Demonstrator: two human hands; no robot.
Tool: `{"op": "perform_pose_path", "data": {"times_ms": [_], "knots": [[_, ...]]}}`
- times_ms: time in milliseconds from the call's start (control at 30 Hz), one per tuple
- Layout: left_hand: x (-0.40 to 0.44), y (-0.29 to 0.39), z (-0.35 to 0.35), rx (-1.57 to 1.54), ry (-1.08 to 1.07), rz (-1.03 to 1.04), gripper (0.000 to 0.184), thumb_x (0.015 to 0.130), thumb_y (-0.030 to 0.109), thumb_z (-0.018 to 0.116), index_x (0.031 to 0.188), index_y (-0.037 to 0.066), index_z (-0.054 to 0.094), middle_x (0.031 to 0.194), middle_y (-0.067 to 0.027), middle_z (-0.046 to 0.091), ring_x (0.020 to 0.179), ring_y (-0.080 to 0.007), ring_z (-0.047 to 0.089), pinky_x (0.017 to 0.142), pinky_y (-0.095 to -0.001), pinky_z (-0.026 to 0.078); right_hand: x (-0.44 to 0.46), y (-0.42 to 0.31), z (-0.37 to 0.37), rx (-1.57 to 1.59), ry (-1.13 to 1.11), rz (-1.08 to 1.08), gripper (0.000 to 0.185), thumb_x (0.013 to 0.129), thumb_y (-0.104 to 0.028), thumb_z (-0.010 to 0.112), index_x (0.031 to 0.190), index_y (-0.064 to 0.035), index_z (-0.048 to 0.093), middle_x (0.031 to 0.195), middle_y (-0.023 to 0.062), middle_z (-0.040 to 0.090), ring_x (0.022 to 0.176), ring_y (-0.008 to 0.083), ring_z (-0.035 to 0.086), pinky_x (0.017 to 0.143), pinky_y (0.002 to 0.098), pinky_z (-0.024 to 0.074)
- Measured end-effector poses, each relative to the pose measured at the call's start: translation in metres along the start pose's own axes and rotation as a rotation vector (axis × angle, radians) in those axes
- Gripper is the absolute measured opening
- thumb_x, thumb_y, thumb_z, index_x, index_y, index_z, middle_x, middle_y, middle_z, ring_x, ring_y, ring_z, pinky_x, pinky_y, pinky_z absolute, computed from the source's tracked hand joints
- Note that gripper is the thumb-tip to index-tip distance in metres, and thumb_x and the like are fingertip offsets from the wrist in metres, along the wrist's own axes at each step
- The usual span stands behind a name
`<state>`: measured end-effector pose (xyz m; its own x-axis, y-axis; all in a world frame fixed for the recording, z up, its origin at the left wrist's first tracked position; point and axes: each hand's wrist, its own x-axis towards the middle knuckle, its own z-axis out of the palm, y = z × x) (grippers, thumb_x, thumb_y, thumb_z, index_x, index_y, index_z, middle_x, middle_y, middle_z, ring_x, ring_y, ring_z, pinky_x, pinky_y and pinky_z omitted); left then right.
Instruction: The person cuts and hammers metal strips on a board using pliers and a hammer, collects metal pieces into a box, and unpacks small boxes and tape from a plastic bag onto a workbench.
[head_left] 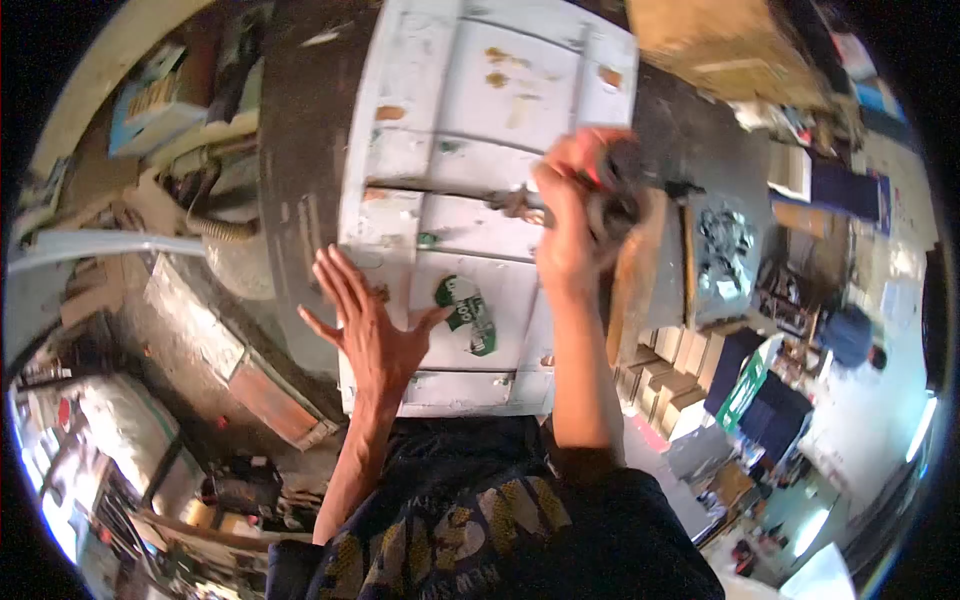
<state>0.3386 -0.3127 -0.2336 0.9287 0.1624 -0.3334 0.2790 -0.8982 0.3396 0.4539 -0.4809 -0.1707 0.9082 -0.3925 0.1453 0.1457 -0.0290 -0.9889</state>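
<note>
A white panelled wooden piece [520, 290], like a cabinet or a small door, lies lengthwise in front of me. My left hand [375, 335] rests on its left side with the fingers spread, holding nothing. The thumb reaches toward a green-and-white sticker [467, 315]. My right hand [565, 225] is wrapped round a red and dark power drill [622, 180], blurred by motion. The drill's chuck [515, 204] points left, and a long thin bit stretches over the white surface toward its left edge. Whether the bit touches the wood I cannot tell.
A wooden board [635, 270] stands along the right side. Beyond it is a pile of small metal parts [725, 250]. Cardboard boxes [675, 385] stand at lower right. A corrugated hose [220, 229] and a blue box [150, 118] are at left. Farther right is another person [848, 335].
</note>
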Motion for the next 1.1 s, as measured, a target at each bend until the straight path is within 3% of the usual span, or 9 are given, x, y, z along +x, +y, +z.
{"op": "perform_pose_path", "data": {"times_ms": [167, 233, 367, 467, 567, 733, 867, 1000, 1100], "knots": [[0.029, 0.078, -0.054, -0.489, 0.086, 0.559, 0.117, 0.063, 0.022, 0.083, 0.152, 0.004, 0.009, 0.155, -0.0224, 0.019, 0.145, -0.0359, 0.017, 0.115, -0.0537, 0.011, -0.013, -0.002, -0.015, -0.070, -0.163, 0.188, 0.040, 0.068, -0.016, 0.070, 0.101, -0.0037, 0.051, 0.092, 0.0093, 0.048, 0.081, 0.0173, 0.049, 0.072, 0.0324, 0.0408], [0.044, 0.117, -0.051, -1.060, -0.042, 0.637, 0.104, 0.064, 0.004, 0.078, 0.150, 0.003, 0.020, 0.145, -0.0178, 0.042, 0.124, -0.0266, 0.050, 0.096, -0.0370, 0.046, -0.008, -0.026, -0.024, -0.482, -0.225, -0.173, 0.051, 0.064, -0.020, 0.076, 0.105, -0.0026, 0.052, 0.110, 0.0197, 0.047, 0.111, 0.0267, 0.044, 0.091, 0.0443, 0.0358], [0.043, 0.134, -0.045, -1.184, -0.013, 0.686, 0.039, 0.081, -0.007, 0.065, 0.117, 0.001, 0.052, 0.100, -0.0071, 0.061, 0.083, -0.0109, 0.053, 0.073, -0.0243, 0.047, -0.017, -0.032, -0.120, -0.350, -0.070, -0.190, 0.069, 0.074, -0.028, 0.075, 0.130, 0.0004, 0.047, 0.128, 0.0199, 0.050, 0.125, 0.0293, 0.043, 0.105, 0.0400, 0.0330], [0.044, 0.137, -0.041, -1.292, 0.175, 0.583, 0.023, 0.083, -0.001, 0.067, 0.098, 0.003, 0.051, 0.089, -0.0031, 0.056, 0.071, -0.0084, 0.048, 0.063, -0.0224, 0.043, -0.019, 0.031, -0.274, -1.254, 0.163, 0.108, 0.050, 0.089, -0.033, 0.065, 0.126, -0.0013, 0.054, 0.125, 0.0185, 0.055, 0.116, 0.0351, 0.053, 0.100, 0.0424, 0.0419], [0.050, 0.149, -0.040, -1.487, 0.231, 0.423, 0.019, 0.082, 0.005, 0.072, 0.086, 0.004, 0.053, 0.074, 0.0026, 0.050, 0.063, -0.0065, 0.042, 0.057, -0.0214, 0.036, -0.046, 0.088, -0.350, -1.612, 0.103, -0.073, 0.036, 0.092, -0.029, 0.063, 0.117, -0.0032, 0.057, 0.113, 0.0181, 0.060, 0.101, 0.0352, 0.058, 0.084, 0.0470, 0.0469], [0.059, 0.156, -0.029, -1.468, 0.296, 0.475, 0.018, 0.080, 0.004, 0.073, 0.080, 0.004, 0.054, 0.071, 0.0032, 0.050, 0.063, -0.0073, 0.041, 0.057, -0.0224, 0.036, -0.057, 0.084, -0.359, -1.550, -0.011, -0.364, 0.031, 0.095, -0.022, 0.056, 0.116, 0.0006, 0.053, 0.090, 0.0229, 0.061, 0.079, 0.0376, 0.061, 0.059, 0.0469, 0.0456], [0.064, 0.147, -0.024, -1.332, 0.306, 0.537, 0.017, 0.079, 0.001, 0.072, 0.082, 0.003, 0.056, 0.071, 0.0017, 0.051, 0.067, -0.0088, 0.045, 0.060, -0.0234, 0.039, -0.137, -0.003, -0.267, -1.171, -0.099, 0.258, 0.031, 0.096, -0.020, 0.055, 0.115, 0.0038, 0.051, 0.087, 0.0267, 0.060, 0.066, 0.0380, 0.061, 0.055, 0.0437, 0.0478], [0.065, 0.150, -0.024, -1.369, 0.298, 0.520, 0.017, 0.078, 0.000, 0.072, 0.083, 0.001, 0.056, 0.074, 0.0003, 0.052, 0.070, -0.0097, 0.046, 0.064, -0.0248, 0.042, -0.198, -0.029, -0.194, -1.023, -0.557, 0.128, 0.028, 0.095, -0.018, 0.055, 0.109, 0.0044, 0.046, 0.080, 0.0273, 0.061, 0.066, 0.0379, 0.065, 0.055, 0.0439, 0.0508], [0.058, 0.148, -0.030, -1.194, 0.308, 0.540, 0.017, 0.078, -0.002, 0.071, 0.083, 0.001, 0.055, 0.076, 0.0001, 0.052, 0.072, -0.0093, 0.047, 0.065, -0.0232, 0.043, -0.185, -0.033, -0.168, -0.798, -0.697, 0.516, 0.026, 0.096, -0.019, 0.054, 0.106, 0.0026, 0.044, 0.076, 0.0228, 0.061, 0.062, 0.0375, 0.065, 0.050, 0.0448, 0.0500]]}}
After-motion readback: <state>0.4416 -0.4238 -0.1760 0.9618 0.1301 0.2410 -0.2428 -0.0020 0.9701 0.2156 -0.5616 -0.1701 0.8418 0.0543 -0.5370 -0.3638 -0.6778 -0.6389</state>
